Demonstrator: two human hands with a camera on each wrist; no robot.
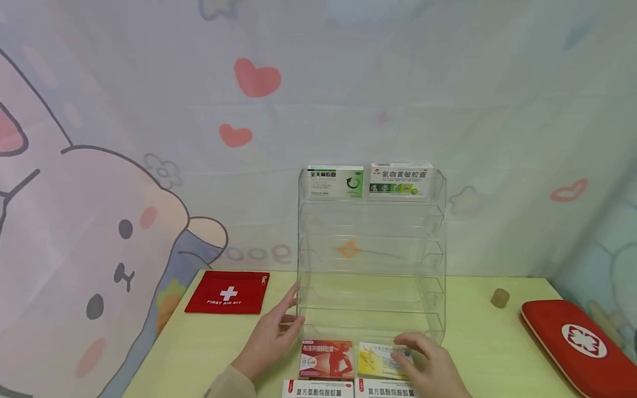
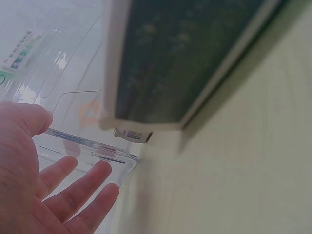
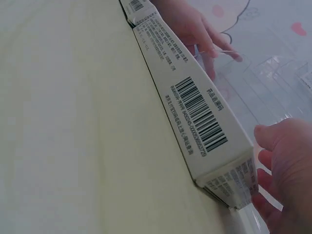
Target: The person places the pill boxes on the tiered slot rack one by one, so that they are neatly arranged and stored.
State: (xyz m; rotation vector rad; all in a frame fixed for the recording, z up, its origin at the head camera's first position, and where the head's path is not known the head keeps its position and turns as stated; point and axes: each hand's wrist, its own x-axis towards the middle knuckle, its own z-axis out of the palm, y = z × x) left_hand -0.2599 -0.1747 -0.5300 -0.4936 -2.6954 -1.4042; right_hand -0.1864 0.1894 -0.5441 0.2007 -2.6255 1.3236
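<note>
A clear tiered display rack (image 1: 370, 310) stands at the middle of the table. My left hand (image 1: 272, 333) is at its lower left side, thumb by the front edge, the other fingers spread along the side. My right hand (image 1: 429, 362) hovers around the right end of a yellow-and-white medicine box (image 1: 380, 360), thumb and forefinger apart and overlapping it. Left of that box lies a red medicine box (image 1: 325, 359). Nearer me are two white medicine boxes (image 1: 318, 389), one showing its barcode side (image 3: 200, 117) in the right wrist view.
Two medicine boxes, one green and white (image 1: 335, 182) and one white (image 1: 400, 181), stand in the top tier. A red first aid pouch (image 1: 228, 293) lies left, a red case (image 1: 579, 342) right. A small brown cylinder (image 1: 500, 298) sits at the back right. A printed curtain hangs behind.
</note>
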